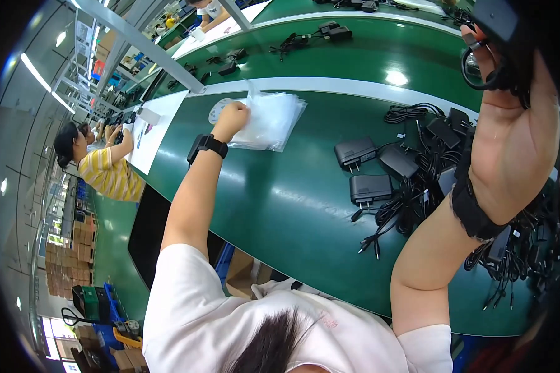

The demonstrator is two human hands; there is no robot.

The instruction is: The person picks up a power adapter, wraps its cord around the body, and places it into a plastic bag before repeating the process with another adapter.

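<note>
My left hand [233,118] reaches out over the green table [292,205] and pinches the top sheet of a stack of clear plastic bags [270,119]. A black watch sits on that wrist. My right hand [516,118] is raised close to the camera at the right and grips a black power adapter [494,18] with its coiled black cable [485,71] looped under the fingers. A black band circles that wrist.
A pile of black power adapters [370,186] with tangled cables lies at the right of the table. More adapters [330,31] lie on the far green belt. A person in a yellow striped shirt [109,174] works at the left beside white sheets [152,133].
</note>
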